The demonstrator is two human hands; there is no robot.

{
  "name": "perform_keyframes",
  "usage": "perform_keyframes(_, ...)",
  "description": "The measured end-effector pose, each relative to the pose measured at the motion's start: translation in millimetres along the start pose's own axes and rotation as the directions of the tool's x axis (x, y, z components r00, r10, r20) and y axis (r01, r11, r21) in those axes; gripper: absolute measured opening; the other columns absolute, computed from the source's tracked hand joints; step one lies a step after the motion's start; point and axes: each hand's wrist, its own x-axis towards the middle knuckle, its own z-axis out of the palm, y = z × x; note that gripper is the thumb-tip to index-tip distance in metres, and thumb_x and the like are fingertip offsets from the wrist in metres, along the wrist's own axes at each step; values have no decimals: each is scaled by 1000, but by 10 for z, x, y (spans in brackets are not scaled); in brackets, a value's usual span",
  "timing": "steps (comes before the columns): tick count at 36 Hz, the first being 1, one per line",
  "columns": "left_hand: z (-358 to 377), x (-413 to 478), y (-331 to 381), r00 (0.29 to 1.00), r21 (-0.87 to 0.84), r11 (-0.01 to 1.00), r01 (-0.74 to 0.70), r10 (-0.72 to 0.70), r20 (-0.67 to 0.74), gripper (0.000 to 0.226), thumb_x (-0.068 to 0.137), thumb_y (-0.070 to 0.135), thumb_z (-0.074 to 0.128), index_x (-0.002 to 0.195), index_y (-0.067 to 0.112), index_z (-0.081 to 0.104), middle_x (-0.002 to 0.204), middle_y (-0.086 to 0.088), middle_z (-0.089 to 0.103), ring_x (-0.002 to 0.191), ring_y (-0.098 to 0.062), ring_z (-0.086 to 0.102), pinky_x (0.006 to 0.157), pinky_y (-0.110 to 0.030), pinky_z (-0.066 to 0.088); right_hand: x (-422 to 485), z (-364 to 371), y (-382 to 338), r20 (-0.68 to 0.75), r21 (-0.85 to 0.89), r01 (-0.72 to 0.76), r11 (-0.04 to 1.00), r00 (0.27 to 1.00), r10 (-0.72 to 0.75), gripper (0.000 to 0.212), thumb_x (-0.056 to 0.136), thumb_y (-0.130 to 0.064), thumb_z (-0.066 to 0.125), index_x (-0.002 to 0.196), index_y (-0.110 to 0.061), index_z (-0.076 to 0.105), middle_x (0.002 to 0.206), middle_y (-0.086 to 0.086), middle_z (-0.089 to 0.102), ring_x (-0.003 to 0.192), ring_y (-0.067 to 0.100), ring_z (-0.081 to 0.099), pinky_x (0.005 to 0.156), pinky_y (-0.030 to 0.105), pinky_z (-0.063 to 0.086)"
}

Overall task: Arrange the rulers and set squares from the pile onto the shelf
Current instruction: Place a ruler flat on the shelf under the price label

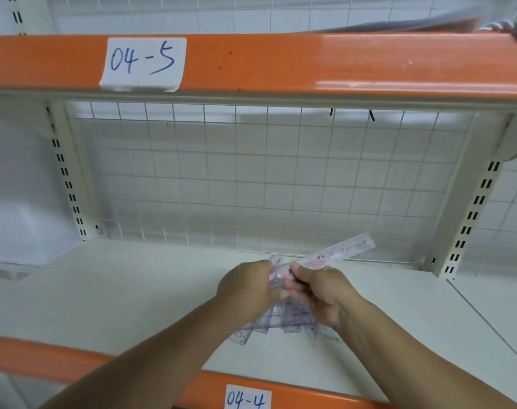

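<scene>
Clear ruler pinched by right hand, near end gripped by left hand, lower middle of frame, above pile on shelf; ruler best pulled free slowly, laid flat, edges lined up

Head view, single wide-angle lens: worn at eye level, faces forward and slightly down into a shelf bay, close in. Upper beam at 12 o'clock, wire back panel centre, shelf below, its front edge at 7 o'clock.
</scene>
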Motion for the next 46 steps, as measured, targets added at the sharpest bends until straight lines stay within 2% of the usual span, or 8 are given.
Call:
perform_keyframes(7, -70, -20, -115, 989, 535, 839, -103, 141, -31, 18, 93, 9, 47, 103, 12, 61, 108, -6, 63, 106, -25, 56, 76, -28, 35, -56, -19, 51, 85, -298, 12, 954, 996, 14, 18, 93, -15, 60, 79, -5, 64, 64, 6, 66, 51, 15, 59, 50, 24, 51)
perform_keyframes(14, -45, -15, -202, 984, 493, 854, -166, 179, 22, 30, 86, -4, 44, 110, 10, 55, 113, -8, 59, 107, -26, 52, 77, -30, 37, -100, 15, -10, 66, -446, 102, 889, 995, -81, 23, 94, -8, 54, 72, -9, 57, 60, 8, 62, 46, 16, 53, 48, 24, 43)
perform_keyframes(19, -92, 3, -228, 989, 439, 887, -147, 146, 36, 30, 88, 2, 48, 117, 12, 52, 116, -7, 56, 107, -26, 52, 77, -30, 37, -15, -113, 52, 375, -923, 305, -233, 590, -715, 16, 78, -22, 72, 86, -16, 60, 83, 1, 57, 71, 25, 58, 50, 25, 34)
perform_keyframes(22, -145, 19, -278, 987, 446, 881, -158, 130, 92, 30, 89, 4, 50, 117, 13, 53, 117, -6, 54, 108, -26, 52, 78, -30, 37, 42, -259, 25, 549, -822, 216, -527, 546, -632, 50, 41, -22, 90, 86, -18, 67, 84, 4, 60, 63, 24, 60, 35, 25, 31)
perform_keyframes(33, -167, -10, -470, 974, 314, 936, -157, 95, 205, 19, 98, 16, 43, 115, 15, 52, 115, -6, 53, 112, -26, 49, 87, -33, 41, 193, -560, -6, 647, -716, 279, -640, 608, -460, 32, 52, -18, 88, 73, -20, 64, 70, -6, 59, 57, 17, 58, 29, 25, 39)
perform_keyframes(38, -131, -31, -485, 985, 440, 882, -169, 137, 103, 48, 88, 55, 55, 125, 24, 49, 118, 1, 52, 113, -22, 47, 95, -34, 33, 98, -508, -13, 530, -784, 250, -569, 747, -401, 27, 96, -22, 45, 121, -19, 53, 118, -2, 53, 110, 21, 51, 73, 33, 51)
perform_keyframes(43, -112, -25, -457, 961, 561, 803, -200, 273, -49, 29, 58, 41, 87, 73, 26, 68, 73, 5, 60, 72, -18, 59, 73, -31, 45, 36, -508, 48, 450, -829, 192, -526, 786, -423, 31, 95, -19, 45, 127, -21, 48, 122, -4, 50, 112, 20, 49, 75, 32, 49)
perform_keyframes(46, -6, -42, -466, 959, 525, 820, -225, 281, -28, 27, 90, 43, 58, 111, 26, 62, 108, 2, 58, 107, -22, 50, 96, -34, 31, -38, -543, 93, 419, -830, 140, -539, 796, -437, 30, 90, -17, 56, 120, -19, 55, 114, -1, 54, 104, 22, 53, 67, 32, 47)
